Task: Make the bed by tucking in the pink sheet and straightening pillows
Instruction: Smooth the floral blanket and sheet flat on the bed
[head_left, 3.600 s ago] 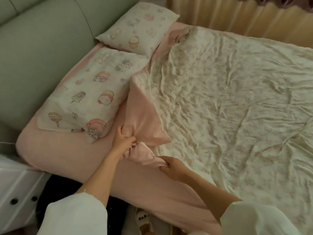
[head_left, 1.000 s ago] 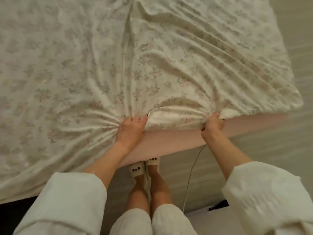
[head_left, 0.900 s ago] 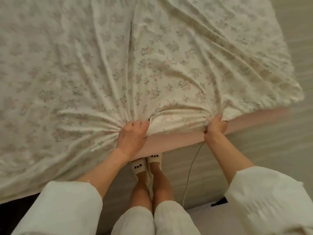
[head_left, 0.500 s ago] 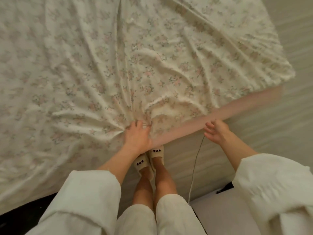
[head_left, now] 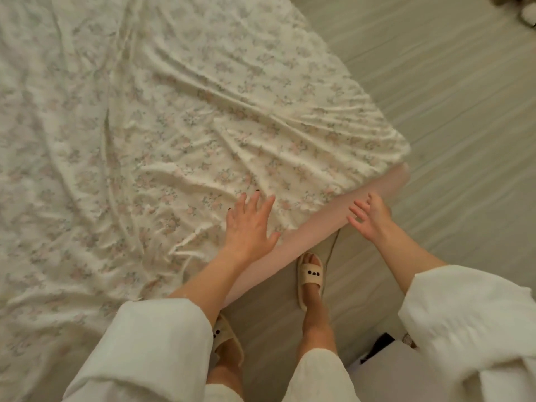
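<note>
While the pink sheet (head_left: 316, 227) shows only as a narrow band along the near side of the bed, from under my left forearm to the foot corner, it counts as covered, not checked.

Item: floral cover (head_left: 185, 134). Spread over the bed, creased in long ridges that fan toward my left hand; its hem lies right along the top of the pink band. Risk: a push from my palm could drive those ridges toward the corner and bunch them there instead of flattening them.

Item: left hand (head_left: 249, 227). Grip wide, fingers straight and spread, palm flat on the cover just inside the edge; it holds nothing. Risk: with no cloth pinched, a smoothing stroke may drag the hem off the edge and bare more pink.

Item: right hand (head_left: 369, 217). Grip wide, fingers spread and empty, over the pink band near the foot corner; whether it touches the band I cannot tell. Risk: a tuck begun here could pull the corner loose.

Item: cord (head_left: 332, 250). Hangs from below the bed edge to the floor, just beside my right slipper (head_left: 309, 275). Risk: a sideways step could snag it.

Item: pillows. Not in view; their state unknown.
</note>
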`<state>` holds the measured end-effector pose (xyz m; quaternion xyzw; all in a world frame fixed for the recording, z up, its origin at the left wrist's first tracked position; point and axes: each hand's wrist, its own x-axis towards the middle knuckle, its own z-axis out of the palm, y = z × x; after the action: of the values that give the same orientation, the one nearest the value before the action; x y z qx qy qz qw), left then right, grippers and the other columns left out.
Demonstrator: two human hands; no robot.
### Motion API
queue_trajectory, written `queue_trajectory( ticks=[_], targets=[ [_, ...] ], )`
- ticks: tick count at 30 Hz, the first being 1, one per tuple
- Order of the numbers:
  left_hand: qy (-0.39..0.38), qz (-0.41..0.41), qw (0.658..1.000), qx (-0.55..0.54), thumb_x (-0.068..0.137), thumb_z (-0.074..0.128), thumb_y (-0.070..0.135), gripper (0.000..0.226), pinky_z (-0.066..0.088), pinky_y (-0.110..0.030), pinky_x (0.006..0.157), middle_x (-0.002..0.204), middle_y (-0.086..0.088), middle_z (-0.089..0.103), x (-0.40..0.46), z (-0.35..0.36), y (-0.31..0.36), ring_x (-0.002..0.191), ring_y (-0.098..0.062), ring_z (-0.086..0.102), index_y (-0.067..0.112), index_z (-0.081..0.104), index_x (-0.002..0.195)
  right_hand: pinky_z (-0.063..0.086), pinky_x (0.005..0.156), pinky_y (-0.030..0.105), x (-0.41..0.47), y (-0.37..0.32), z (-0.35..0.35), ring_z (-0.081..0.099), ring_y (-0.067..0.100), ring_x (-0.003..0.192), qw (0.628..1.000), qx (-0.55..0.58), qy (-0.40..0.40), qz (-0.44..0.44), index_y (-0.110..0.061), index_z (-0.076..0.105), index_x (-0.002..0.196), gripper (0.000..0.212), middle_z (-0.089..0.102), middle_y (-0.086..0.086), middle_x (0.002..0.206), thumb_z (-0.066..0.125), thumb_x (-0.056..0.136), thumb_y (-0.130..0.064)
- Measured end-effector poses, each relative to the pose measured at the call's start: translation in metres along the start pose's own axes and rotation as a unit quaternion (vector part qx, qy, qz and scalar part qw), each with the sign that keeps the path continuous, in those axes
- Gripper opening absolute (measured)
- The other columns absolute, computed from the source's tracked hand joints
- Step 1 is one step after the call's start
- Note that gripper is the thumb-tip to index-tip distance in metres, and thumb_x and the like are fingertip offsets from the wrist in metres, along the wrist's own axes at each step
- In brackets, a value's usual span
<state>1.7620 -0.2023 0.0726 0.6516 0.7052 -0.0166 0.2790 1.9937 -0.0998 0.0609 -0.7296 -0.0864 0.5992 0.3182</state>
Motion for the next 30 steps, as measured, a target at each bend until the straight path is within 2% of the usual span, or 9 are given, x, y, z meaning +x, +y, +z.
queue_trajectory(
  ticks=[3,6,8,11,16,19,24,26,30],
  targets=[
    [-0.015,0.016,0.999,0.038,0.082,0.05,0.062,0.091,0.017,-0.057,0.113,0.158,-0.006,-0.008,0.055,0.011,0.056,0.144,-0.033,-0.01,0.035,-0.007,0.148,0.038,0.108,0.04,0.048,-0.051,-0.01,0.038,0.025,0.136,0.999,0.036,-0.002,0.011,-0.01,0.027,0.146,0.058,0.035,0.011,0.149,0.044,0.097,-0.038],
    [-0.036,-0.002,0.997,0.074,0.079,0.055,0.064,0.1,0.027,-0.053,0.106,0.155,-0.009,-0.002,0.1,0.032,0.107,0.142,-0.035,0.004,0.037,-0.015,0.146,0.056,0.075,0.034,0.099,-0.091,-0.014,0.057,0.024,0.113,0.993,0.098,-0.021,0.059,-0.014,0.045,0.135,0.056,0.053,0.007,0.135,0.054,0.089,-0.045],
    [-0.036,-0.028,0.992,0.12,0.084,0.058,0.049,0.095,0.035,-0.048,0.098,0.148,-0.012,0.014,0.122,0.044,0.127,0.132,-0.036,0.024,0.036,-0.012,0.146,0.059,0.069,0.037,0.129,-0.109,-0.015,0.063,0.026,0.099,0.991,0.106,-0.018,0.075,-0.015,0.052,0.128,0.053,0.062,0.007,0.122,0.058,0.086,-0.047],
    [-0.018,-0.019,0.994,0.102,0.089,0.045,0.008,0.073,0.043,-0.034,0.071,0.123,-0.012,0.046,0.143,0.053,0.139,0.093,-0.026,0.048,0.029,0.008,0.149,0.056,0.084,0.044,0.157,-0.132,-0.013,0.064,0.027,0.099,0.995,0.086,0.02,0.036,-0.011,0.051,0.126,0.039,0.063,0.008,0.116,0.058,0.09,-0.024],
    [0.05,0.142,0.988,0.021,0.065,0.075,0.003,0.062,0.029,-0.021,0.038,0.071,-0.005,0.059,0.147,0.056,0.164,0.043,-0.015,0.039,0.009,0.058,0.124,0.054,0.09,0.044,0.169,-0.159,-0.046,0.062,0.026,0.105,0.988,0.007,0.072,-0.135,-0.024,0.051,0.095,0.014,0.059,0.009,0.116,0.046,0.091,-0.012],
    [-0.05,0.11,0.991,0.053,0.083,0.058,0.005,0.059,0.032,-0.027,0.049,0.09,-0.007,0.058,0.14,0.058,0.174,0.057,-0.018,0.044,0.014,0.041,0.139,0.052,0.093,0.047,0.169,-0.14,-0.069,0.06,0.027,0.106,0.987,-0.056,0.068,-0.136,-0.026,0.05,0.093,0.014,0.057,0.008,0.114,0.046,0.091,-0.013],
    [-0.201,0.037,0.973,0.108,0.089,0.044,0.007,0.07,0.049,-0.042,0.084,0.137,-0.013,0.043,0.159,0.071,0.164,0.113,-0.033,0.051,0.022,0.01,0.148,0.048,0.098,0.046,0.18,-0.118,-0.046,0.053,0.027,0.116,0.984,-0.125,0.125,-0.041,-0.014,0.038,0.137,0.049,0.05,0.007,0.132,0.047,0.089,-0.008],
    [-0.182,0.052,0.977,0.094,0.091,0.044,0.016,0.058,0.046,-0.04,0.086,0.132,-0.009,0.049,0.16,0.068,0.163,0.114,-0.029,0.051,0.022,0.024,0.145,0.041,0.104,0.048,0.176,-0.117,-0.041,0.04,0.032,0.129,0.945,-0.271,0.165,-0.077,-0.017,0.028,0.144,0.057,0.035,0.01,0.144,0.049,0.091,-0.015],
    [0.156,0.143,0.969,0.131,0.074,0.066,0.025,0.042,0.042,-0.039,0.085,0.11,-0.006,0.056,0.166,0.062,0.136,0.101,-0.024,0.05,0.02,0.061,0.114,0.008,0.116,0.053,0.166,-0.113,-0.03,0.001,0.032,0.146,0.737,-0.589,0.067,-0.325,-0.033,0.008,0.149,0.057,0.001,0.009,0.159,0.033,0.097,-0.036]
  ],
)
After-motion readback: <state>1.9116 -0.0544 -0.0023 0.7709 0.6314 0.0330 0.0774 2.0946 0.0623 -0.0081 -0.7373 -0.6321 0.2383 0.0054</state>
